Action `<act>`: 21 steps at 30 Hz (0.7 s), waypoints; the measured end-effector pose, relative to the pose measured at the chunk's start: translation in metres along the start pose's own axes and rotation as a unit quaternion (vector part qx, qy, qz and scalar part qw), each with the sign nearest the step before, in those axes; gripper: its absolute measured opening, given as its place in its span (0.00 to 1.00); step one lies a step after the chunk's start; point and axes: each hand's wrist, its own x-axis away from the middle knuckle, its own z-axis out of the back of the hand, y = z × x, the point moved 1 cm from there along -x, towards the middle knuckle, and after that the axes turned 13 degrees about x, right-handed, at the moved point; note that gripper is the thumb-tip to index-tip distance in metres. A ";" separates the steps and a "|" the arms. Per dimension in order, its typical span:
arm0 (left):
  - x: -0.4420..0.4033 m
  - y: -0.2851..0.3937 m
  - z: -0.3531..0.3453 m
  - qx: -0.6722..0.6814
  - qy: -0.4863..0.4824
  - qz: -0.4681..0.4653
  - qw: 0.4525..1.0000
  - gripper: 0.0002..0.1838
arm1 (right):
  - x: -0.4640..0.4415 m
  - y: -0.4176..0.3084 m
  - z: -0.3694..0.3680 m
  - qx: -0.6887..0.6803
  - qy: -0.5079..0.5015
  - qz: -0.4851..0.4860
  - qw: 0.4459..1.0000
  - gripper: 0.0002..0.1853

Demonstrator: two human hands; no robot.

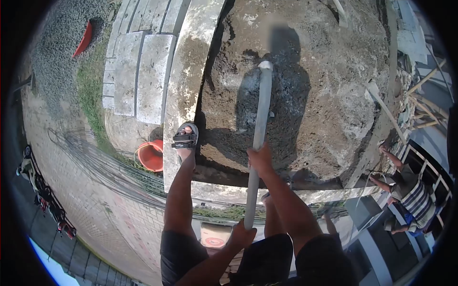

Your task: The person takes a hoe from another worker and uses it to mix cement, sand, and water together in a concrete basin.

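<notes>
A long pale grey pipe (262, 102) runs down the middle of the head view, its far end resting on or just above the rough soil (329, 105). My right hand (260, 159) is closed around the pipe partway along it. Lower down, near the pipe's close end, my left hand (242, 234) grips it too. A dark wet patch of soil and my shadow lie about the far end. My sandalled foot (185, 136) stands on the concrete edge (188, 62) left of the soil.
An orange bucket (150, 156) sits left of the ledge, near a bundle of thin rods (114, 159). Concrete slabs (155, 76) and gravel (57, 62) lie at the upper left. A person in a striped top (420, 200) is at the right, near wooden poles (427, 107).
</notes>
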 end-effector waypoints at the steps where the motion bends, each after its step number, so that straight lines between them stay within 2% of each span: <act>1: 0.021 -0.016 -0.001 -0.005 -0.006 0.001 1.000 0.21 | 0.033 0.007 0.007 -0.025 0.014 -0.027 0.999 0.19; 2: 0.039 -0.033 0.000 -0.008 -0.032 -0.007 0.999 0.22 | 0.060 0.019 0.017 -0.023 0.038 -0.021 0.999 0.20; 5: 0.045 -0.016 -0.013 -0.060 -0.079 -0.047 0.994 0.24 | 0.098 0.010 0.072 -0.061 0.143 0.031 0.987 0.22; 6: 0.039 -0.002 -0.020 -0.100 -0.099 -0.073 0.987 0.24 | 0.108 -0.014 0.100 -0.087 0.158 0.043 0.983 0.23; 7: 0.019 0.010 -0.025 -0.069 -0.132 -0.101 0.984 0.23 | 0.108 -0.043 0.131 -0.111 0.174 0.055 0.977 0.24; 8: 0.003 0.059 -0.026 -0.074 -0.153 -0.095 0.981 0.24 | 0.097 -0.058 0.154 -0.144 0.205 0.089 0.964 0.23; 10: -0.047 0.115 -0.036 -0.110 -0.169 -0.191 0.961 0.24 | 0.068 -0.092 0.197 -0.158 0.255 0.111 0.947 0.13; 12: -0.102 0.135 -0.046 -0.095 -0.155 -0.269 0.946 0.25 | 0.017 -0.103 0.223 -0.163 0.267 0.172 0.934 0.10; 14: -0.116 0.108 -0.050 -0.110 -0.123 -0.236 0.958 0.25 | -0.038 -0.073 0.211 -0.131 0.227 0.107 0.959 0.11; 15: -0.119 0.098 -0.050 -0.117 -0.091 -0.209 0.967 0.25 | -0.065 -0.029 0.180 -0.134 0.183 0.051 0.973 0.12; 16: -0.095 0.078 -0.050 -0.090 -0.097 -0.025 0.991 0.26 | -0.092 0.023 0.136 -0.133 0.137 -0.005 0.982 0.13; 17: -0.073 0.025 -0.054 -0.143 -0.030 -0.104 0.984 0.25 | -0.094 0.076 0.087 -0.091 0.107 -0.083 0.987 0.14; 18: -0.055 -0.009 -0.049 -0.147 -0.013 -0.086 0.985 0.25 | -0.078 0.107 0.060 -0.076 0.047 -0.108 0.990 0.25; 19: -0.039 -0.007 -0.044 -0.100 -0.038 -0.002 0.994 0.24 | -0.067 0.127 0.048 -0.118 0.024 -0.098 0.988 0.25; 21: -0.007 -0.006 -0.037 -0.153 -0.048 0.001 0.987 0.26 | -0.031 0.137 0.043 -0.162 0.018 -0.092 0.982 0.24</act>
